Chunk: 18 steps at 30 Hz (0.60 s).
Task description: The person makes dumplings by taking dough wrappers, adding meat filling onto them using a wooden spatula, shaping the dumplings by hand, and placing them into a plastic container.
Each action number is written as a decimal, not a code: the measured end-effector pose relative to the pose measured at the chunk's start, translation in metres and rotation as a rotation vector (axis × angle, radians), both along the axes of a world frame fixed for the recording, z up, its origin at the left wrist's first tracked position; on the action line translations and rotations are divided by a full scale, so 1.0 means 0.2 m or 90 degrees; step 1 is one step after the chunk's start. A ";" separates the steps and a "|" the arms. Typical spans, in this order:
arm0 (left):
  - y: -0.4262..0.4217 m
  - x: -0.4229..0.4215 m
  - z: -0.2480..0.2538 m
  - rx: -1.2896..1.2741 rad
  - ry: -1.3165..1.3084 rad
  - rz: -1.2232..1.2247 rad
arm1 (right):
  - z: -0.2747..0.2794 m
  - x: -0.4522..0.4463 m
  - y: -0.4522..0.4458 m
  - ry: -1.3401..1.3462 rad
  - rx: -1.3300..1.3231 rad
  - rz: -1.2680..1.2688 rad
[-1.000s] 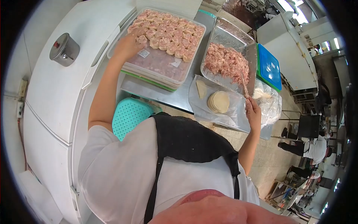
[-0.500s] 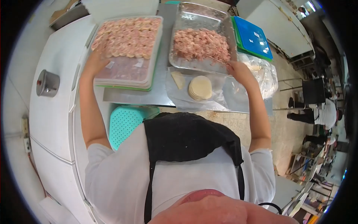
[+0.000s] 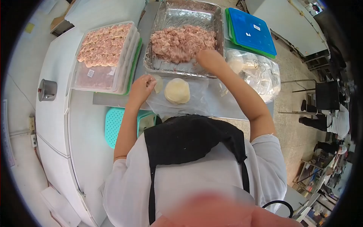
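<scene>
My left hand (image 3: 143, 86) is closed, with its fingertips pinching the edge of a pale dough wrapper (image 3: 158, 84). To the right of it a stack of round dough wrappers (image 3: 177, 91) lies on a clear plastic sheet (image 3: 198, 92). My right hand (image 3: 210, 60) reaches over the near right part of a metal tray (image 3: 183, 70), closed, at the edge of a mound of ground meat (image 3: 181, 41). Whatever its fingers hold is hidden and blurred. On the left, filled dumplings (image 3: 102, 43) sit in rows on stacked clear plastic trays (image 3: 94, 77).
Blue and green lids (image 3: 252, 32) lie right of the metal tray. A clear bag (image 3: 261, 73) with pale contents stands below them. A turquoise basket (image 3: 113, 126) is under the table's front edge. A metal pot (image 3: 48, 90) stands on the white surface at left. Another person (image 3: 336, 121) is far right.
My left hand has left the dumpling trays and come to the wrapper beside the stack. My right hand has moved from the metal tray's near right corner in to the meat. The view has shifted.
</scene>
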<state>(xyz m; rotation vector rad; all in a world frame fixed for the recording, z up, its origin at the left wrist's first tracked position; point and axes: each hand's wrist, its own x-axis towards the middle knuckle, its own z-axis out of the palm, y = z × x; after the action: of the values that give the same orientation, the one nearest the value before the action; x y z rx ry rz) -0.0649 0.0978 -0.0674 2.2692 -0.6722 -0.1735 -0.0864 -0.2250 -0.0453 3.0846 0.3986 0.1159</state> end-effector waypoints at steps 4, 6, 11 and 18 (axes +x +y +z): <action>-0.03 -0.05 -0.27 0.058 -0.040 0.047 | 0.08 -0.18 -0.01 0.061 0.025 0.104; -0.02 -0.03 -0.37 0.072 -0.115 0.047 | 0.25 -0.15 -0.07 0.101 0.023 0.049; -0.01 -0.06 -0.33 0.029 -0.032 0.120 | 0.09 -0.04 -0.18 0.037 0.021 0.024; 0.08 0.00 -0.18 -0.303 0.101 0.236 | 0.20 -0.08 -0.15 0.115 0.020 0.008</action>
<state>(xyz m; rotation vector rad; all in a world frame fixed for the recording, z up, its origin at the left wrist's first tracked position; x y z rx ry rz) -0.0640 0.1130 -0.1036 1.8537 -0.1736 -0.0092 -0.1014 -0.2547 -0.0056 3.1348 0.4262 -0.1602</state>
